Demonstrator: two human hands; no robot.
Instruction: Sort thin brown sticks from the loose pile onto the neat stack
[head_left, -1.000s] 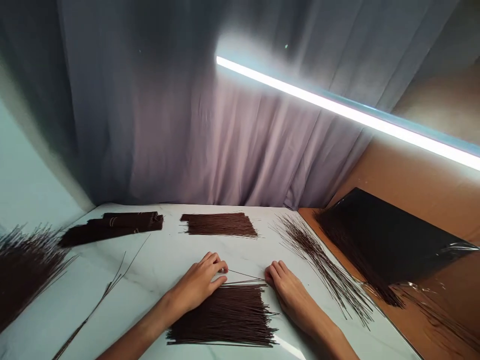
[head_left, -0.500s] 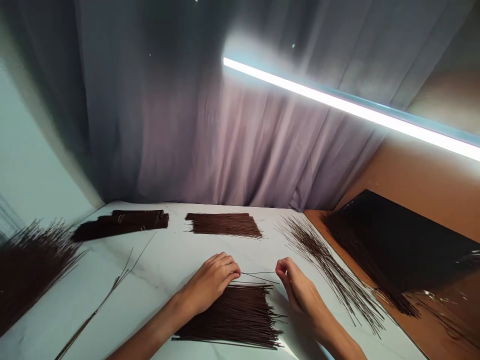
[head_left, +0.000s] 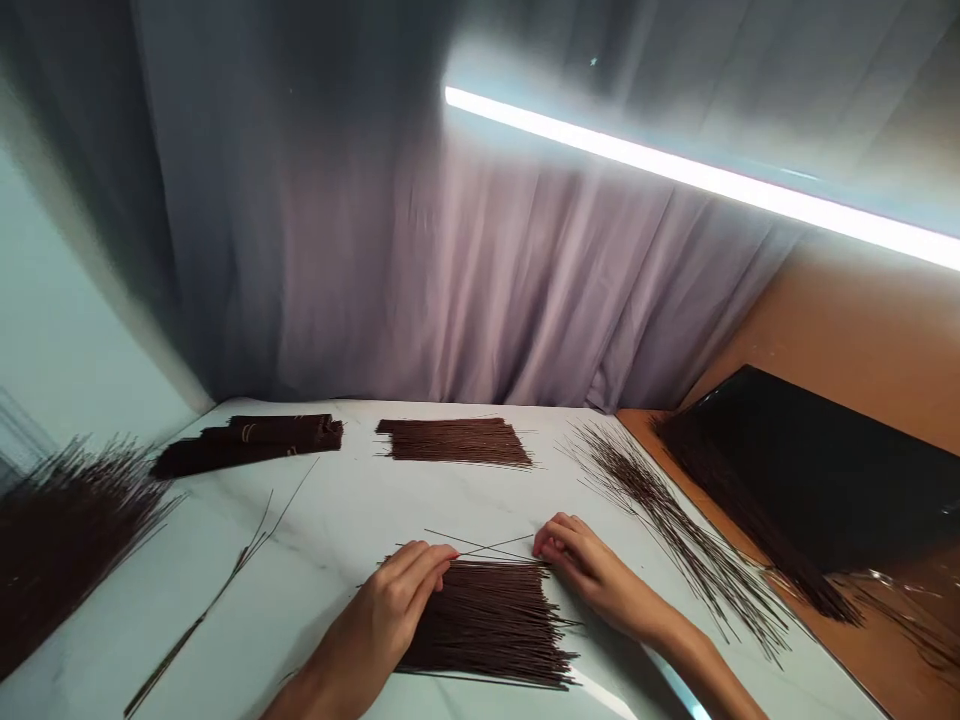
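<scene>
The left hand (head_left: 394,600) is resting, fingers loosely extended and together, on the left end of the flat stick bundle (head_left: 487,625) lying at lower centre of the frame on the white bench (head_left: 330,520). The right hand (head_left: 581,565) is pressing its closed fingertips against the bundle's upper right corner, pinching nothing visible. A few loose sticks (head_left: 480,545) are lying crossed just above the bundle, between both hands. The step in hand appears to be squaring and aligning the stick ends. The next move is judged to call for even inward pressure from both sides, without buckling the thin sticks. Another flat bundle (head_left: 455,441) is lying at upper centre, a scattered pile (head_left: 667,525) at right.
</scene>
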